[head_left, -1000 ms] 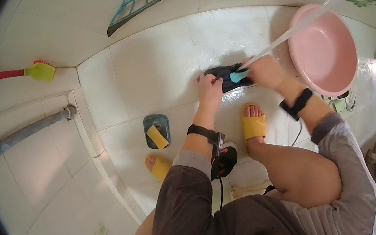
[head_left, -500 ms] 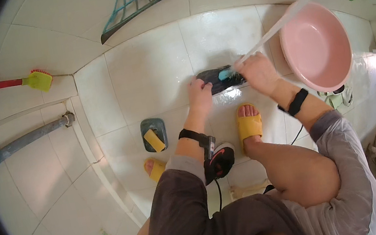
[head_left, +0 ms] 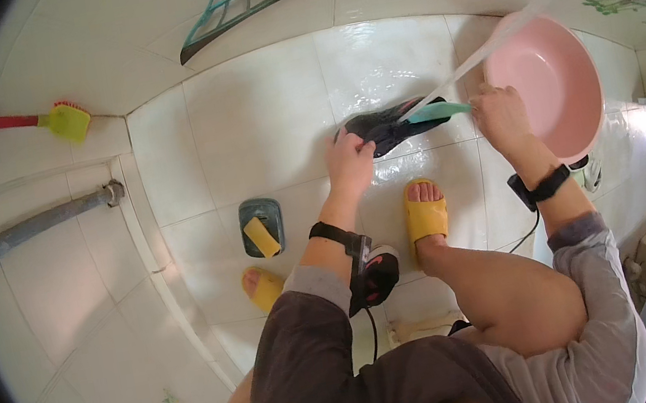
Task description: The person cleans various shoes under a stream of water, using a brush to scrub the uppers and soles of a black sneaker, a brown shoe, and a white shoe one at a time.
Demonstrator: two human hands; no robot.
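Observation:
A dark wet shoe [head_left: 385, 133] lies on the white tiled floor in front of me. My left hand [head_left: 350, 161] is closed on its left end, fingers over the top. To the right of the shoe, my right hand [head_left: 502, 120] grips the end of a teal brush [head_left: 438, 110]. The brush extends leftward over the shoe's right part; its bristles are not visible. A thin stream of water [head_left: 519, 19] slants down from the upper right onto the shoe. Another black shoe [head_left: 381, 275] stands below my left wrist.
A pink basin [head_left: 497, 78] stands just right of my right hand. A yellow soap bar [head_left: 261, 237] lies on a dark dish [head_left: 271, 209] at left. My feet wear yellow slippers [head_left: 428, 220]. A grey pipe [head_left: 46, 233] and a red-handled brush [head_left: 67, 122] are at the left wall.
My right hand has drawn rightward off the shoe with the brush, so more of the brush shows. The shoe's right end is uncovered, and the left hand keeps its hold.

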